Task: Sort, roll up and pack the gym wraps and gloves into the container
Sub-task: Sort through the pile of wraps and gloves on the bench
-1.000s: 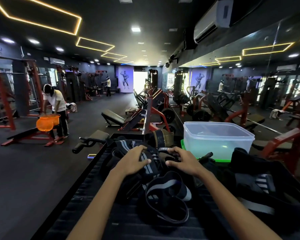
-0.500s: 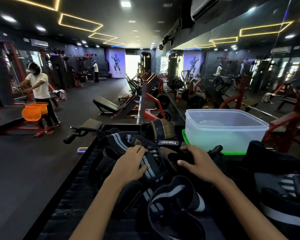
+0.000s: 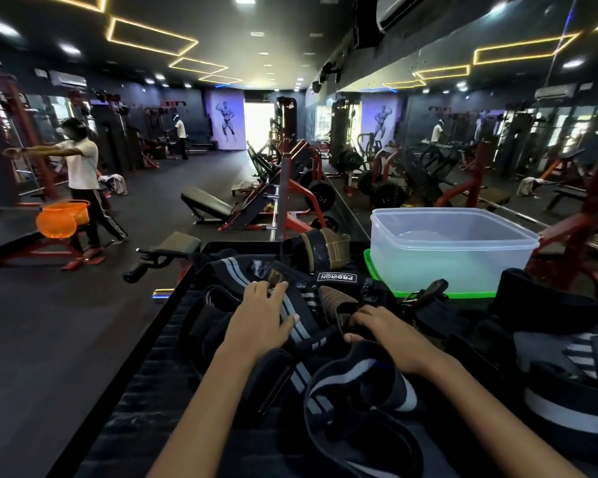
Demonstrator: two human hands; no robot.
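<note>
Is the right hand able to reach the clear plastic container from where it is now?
Probably yes. The right hand grips a dark strap in the pile, and the clear container stands open just beyond it to the right. Only low straps and a black clip lie between them.

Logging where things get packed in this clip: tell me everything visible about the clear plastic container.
The clear plastic container is a translucent, squarish tub with rounded corners and a thick rolled rim. It stands upright and open, and nothing can be seen inside it. It rests on a bright green lid, which shows as a green edge beneath its base, at the far right of the dark work surface. Black straps and gloves lie heaped against its near side. Neither the left hand nor the right hand touches it.
</note>
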